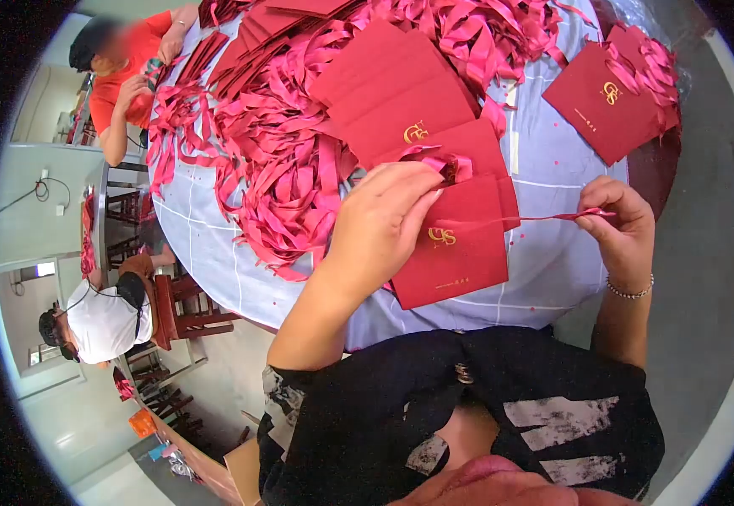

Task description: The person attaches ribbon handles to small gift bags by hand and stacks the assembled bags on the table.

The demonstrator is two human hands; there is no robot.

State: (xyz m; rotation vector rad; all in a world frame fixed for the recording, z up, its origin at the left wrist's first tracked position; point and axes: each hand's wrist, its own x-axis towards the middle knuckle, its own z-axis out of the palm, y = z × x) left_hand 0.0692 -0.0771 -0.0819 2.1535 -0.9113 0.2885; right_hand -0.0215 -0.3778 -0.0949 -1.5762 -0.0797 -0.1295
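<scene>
A pink ribbon point(519, 218) stretches across the front red envelopes between my two hands. My left hand point(388, 219) pinches ribbon near the top edge of the front red envelope point(468, 261), which bears a gold logo. At the right, my right hand point(623, 221) is closed on the ribbon's other end. Behind the front envelope, more red envelopes point(401, 93) lie overlapped in a row. Left of my left hand spreads a big heap of loose pink ribbons point(283, 143).
Red envelopes with ribbons point(599, 93) lie at the table's back right. The round table wears a pale blue checked cloth point(544, 253). At the back left, a person in orange point(126, 84) handles ribbons; a person in white point(110, 325) sits farther left, near stools.
</scene>
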